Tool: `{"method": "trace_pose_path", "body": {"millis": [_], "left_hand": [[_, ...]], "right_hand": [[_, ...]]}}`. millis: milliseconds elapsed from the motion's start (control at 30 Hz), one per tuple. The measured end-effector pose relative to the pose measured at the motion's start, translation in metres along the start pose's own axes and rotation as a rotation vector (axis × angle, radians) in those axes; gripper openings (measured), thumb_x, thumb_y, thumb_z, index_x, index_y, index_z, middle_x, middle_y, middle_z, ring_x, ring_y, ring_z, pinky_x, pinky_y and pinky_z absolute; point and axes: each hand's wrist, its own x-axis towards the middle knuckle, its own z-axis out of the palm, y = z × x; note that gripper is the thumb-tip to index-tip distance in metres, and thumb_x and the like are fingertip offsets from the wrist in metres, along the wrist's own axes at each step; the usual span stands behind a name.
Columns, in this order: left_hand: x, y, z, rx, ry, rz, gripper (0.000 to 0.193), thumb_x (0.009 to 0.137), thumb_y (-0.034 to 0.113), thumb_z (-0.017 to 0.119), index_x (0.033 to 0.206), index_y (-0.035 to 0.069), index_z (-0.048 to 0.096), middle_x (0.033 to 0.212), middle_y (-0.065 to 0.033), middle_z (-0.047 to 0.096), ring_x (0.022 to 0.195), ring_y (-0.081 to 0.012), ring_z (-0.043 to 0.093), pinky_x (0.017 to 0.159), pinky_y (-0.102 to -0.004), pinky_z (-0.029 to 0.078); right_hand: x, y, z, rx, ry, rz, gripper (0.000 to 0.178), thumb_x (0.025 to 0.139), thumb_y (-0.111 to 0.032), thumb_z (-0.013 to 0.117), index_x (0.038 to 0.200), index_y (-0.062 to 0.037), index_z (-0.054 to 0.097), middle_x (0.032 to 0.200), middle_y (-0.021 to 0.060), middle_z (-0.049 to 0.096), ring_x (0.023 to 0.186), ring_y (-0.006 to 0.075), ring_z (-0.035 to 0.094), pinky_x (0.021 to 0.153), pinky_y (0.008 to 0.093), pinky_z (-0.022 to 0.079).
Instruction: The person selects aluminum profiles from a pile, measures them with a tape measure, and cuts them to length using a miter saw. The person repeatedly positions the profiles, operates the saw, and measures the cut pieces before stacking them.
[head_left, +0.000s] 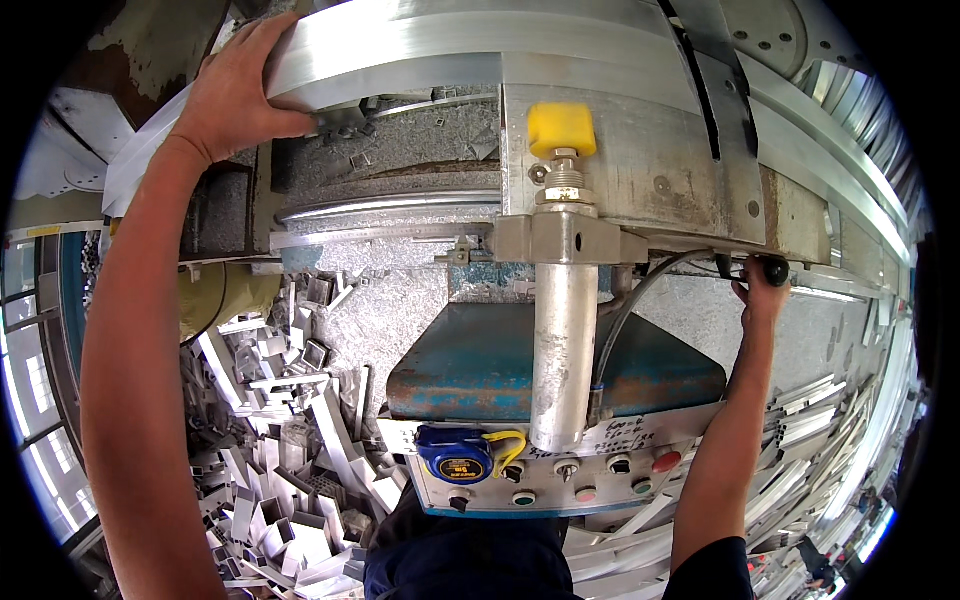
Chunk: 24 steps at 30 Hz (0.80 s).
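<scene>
My left hand (235, 95) grips a long, shiny aluminium profile (400, 45) lying across the far side of the machine, thumb on its near edge and fingers over the top. At the right, my right hand (765, 292) is closed around a black-knobbed handle (774, 270) at the front edge of the machine bed; most of its fingers are hidden. Between my hands stands a metal cylinder (565, 350) with a yellow block (561, 129) at its far end, close to the profile. A dark slotted plate (728, 130) crosses the profile on the right.
A control panel (540, 490) with knobs and buttons is right in front of my body. On it sits a blue tape measure (455, 455) with a yellow strap. Aluminium offcuts (290, 480) heap up on the floor at left; long profiles (820, 440) lie at right.
</scene>
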Motion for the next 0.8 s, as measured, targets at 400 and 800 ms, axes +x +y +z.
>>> {"method": "trace_pose_path", "body": {"millis": [400,800], "left_hand": [[-0.001,-0.006,0.001,-0.052,-0.013,0.029,0.101,0.055,0.034,0.082,0.145,0.018,0.038,0.135,-0.0152,0.051,0.119,-0.0375,0.052,0.106,-0.0436,0.040],[-0.002,-0.011,0.003,-0.044,-0.014,0.028,0.101,0.055,0.036,0.081,0.145,0.021,0.038,0.133,-0.0137,0.053,0.117,-0.0368,0.053,0.106,-0.0445,0.041]], "right_hand": [[-0.007,-0.006,0.000,0.023,-0.015,-0.004,0.018,0.080,-0.012,0.072,0.096,-0.0093,0.064,0.083,0.0020,0.061,0.074,0.0133,0.060,0.060,0.0334,0.058],[-0.008,-0.007,0.001,0.012,-0.025,0.013,0.016,0.080,-0.012,0.071,0.095,-0.0103,0.063,0.082,0.0007,0.059,0.074,0.0123,0.058,0.061,0.0337,0.055]]}}
